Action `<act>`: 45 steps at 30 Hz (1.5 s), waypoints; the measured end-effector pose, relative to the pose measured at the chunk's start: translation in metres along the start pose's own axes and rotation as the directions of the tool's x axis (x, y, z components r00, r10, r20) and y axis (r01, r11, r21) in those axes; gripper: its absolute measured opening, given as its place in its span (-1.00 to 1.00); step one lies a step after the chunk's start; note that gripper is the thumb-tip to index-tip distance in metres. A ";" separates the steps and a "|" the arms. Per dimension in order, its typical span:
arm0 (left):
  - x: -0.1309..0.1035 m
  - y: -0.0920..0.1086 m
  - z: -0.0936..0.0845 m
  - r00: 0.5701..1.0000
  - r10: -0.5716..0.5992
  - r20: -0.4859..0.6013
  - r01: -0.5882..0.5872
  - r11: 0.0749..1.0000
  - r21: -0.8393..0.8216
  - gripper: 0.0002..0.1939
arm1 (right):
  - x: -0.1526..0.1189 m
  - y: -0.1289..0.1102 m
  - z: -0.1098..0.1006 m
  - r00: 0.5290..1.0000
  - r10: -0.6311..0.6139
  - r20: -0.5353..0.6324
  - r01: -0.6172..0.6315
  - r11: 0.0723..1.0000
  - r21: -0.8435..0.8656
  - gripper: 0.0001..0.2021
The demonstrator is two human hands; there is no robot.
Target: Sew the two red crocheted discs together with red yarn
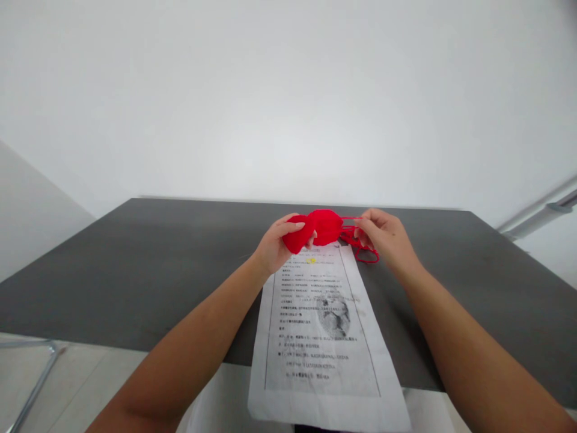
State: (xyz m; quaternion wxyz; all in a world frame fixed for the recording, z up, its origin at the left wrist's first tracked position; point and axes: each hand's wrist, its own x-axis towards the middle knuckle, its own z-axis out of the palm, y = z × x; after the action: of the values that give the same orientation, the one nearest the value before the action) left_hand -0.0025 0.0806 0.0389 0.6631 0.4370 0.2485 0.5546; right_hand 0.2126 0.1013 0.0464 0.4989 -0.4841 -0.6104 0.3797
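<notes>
My left hand [276, 240] is closed around a rounded red yarn piece [297, 236], thumb on top and fingertips beneath. Against its right side sits a fuller red yarn bundle [327, 227]; whether the two are joined I cannot tell. To the right, my right hand [381, 233] pinches a thin red yarn strand [351, 218] that runs taut to the bundle. Loose loops of red yarn [368, 257] lie on the table below that hand. Under both hands is a printed sheet [311, 361] with lines of text and a grey picture. A small yellow thing [312, 260] shows near its top.
The dark grey table [135, 270] reaches back to a white wall [288, 102]. The sheet hangs over the table's front edge. A metal bar [541, 219] stands beyond the right side, and metal tubing [38, 373] shows at the lower left.
</notes>
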 end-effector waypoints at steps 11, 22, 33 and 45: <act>0.001 0.003 -0.002 0.993 0.030 -0.110 -0.027 0.999 0.023 -0.76 | 0.006 0.007 -0.011 0.970 -0.047 -0.239 0.047 0.999 -0.006 -0.71; -0.002 -0.009 0.000 0.993 -0.114 -0.006 0.111 0.947 0.300 -0.75 | 0.003 0.002 -0.005 0.945 -0.156 -0.286 0.196 0.974 0.115 -0.98; -0.004 -0.016 0.003 0.989 -0.104 0.105 0.016 0.780 0.625 -0.81 | -0.014 0.006 0.015 0.810 -0.056 0.584 0.133 0.987 -0.090 -0.47; -0.003 -0.019 0.000 0.985 -0.154 0.079 0.050 0.690 0.722 -0.76 | -0.006 0.004 0.012 0.864 -0.178 0.471 0.232 0.971 -0.060 -0.46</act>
State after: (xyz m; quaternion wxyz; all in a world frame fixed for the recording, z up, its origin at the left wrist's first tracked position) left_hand 0.0065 0.0780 0.0219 0.4850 0.6824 0.4241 0.3453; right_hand 0.2023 0.0969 0.0384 0.3483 -0.3399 -0.7801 0.3932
